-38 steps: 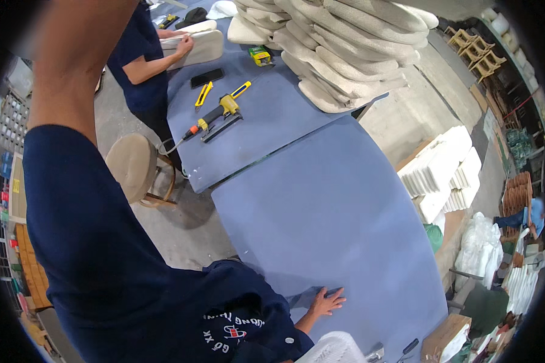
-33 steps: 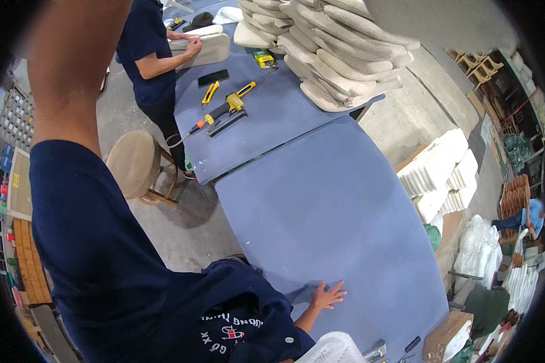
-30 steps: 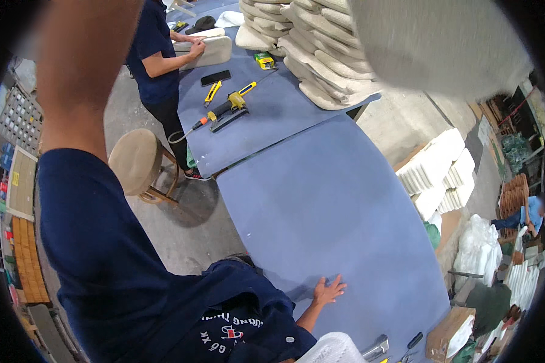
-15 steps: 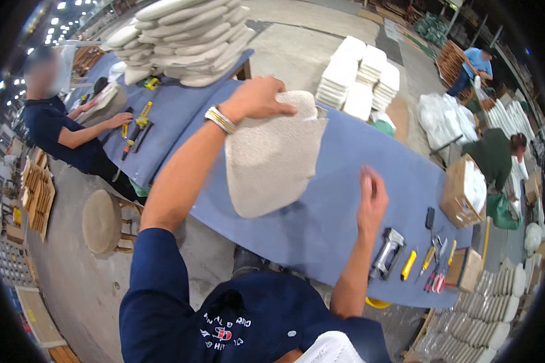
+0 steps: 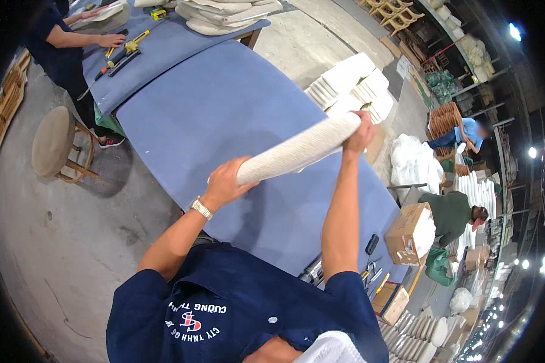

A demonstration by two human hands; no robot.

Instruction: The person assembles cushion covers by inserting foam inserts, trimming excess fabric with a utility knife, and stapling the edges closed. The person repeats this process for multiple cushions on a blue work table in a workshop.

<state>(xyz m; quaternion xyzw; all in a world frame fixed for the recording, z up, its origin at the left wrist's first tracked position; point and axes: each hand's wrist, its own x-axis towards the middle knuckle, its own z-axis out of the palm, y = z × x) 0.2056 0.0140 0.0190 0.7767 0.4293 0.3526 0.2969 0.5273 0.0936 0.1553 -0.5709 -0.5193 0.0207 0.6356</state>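
A beige fabric-covered seat pad [image 5: 300, 148] is held up above the blue-topped table [image 5: 218, 91], its long edge turned toward me. My left hand [image 5: 226, 183], with a metal watch at the wrist, grips the near left end. At the far right end, my right hand [image 5: 360, 134] is closed around the edge. The pad slants up from left to right, and its broad faces are mostly out of sight. Beyond my right forearm lies part of a metal staple gun [image 5: 312, 270], with pliers [image 5: 369, 272] nearby.
Stacked beige pads [image 5: 224, 15] stand at the far left end. A co-worker's hand [image 5: 112, 40] rests by tools there. A round stool [image 5: 53, 142] is on the floor at left. White cushions [image 5: 351, 85] are piled behind the table, and a cardboard box [image 5: 406, 236] sits at its right.
The pad has turned from showing its broad face to edge-on. My right hand, free before, now grips one end; my left hand has come nearer. The view has swung right.
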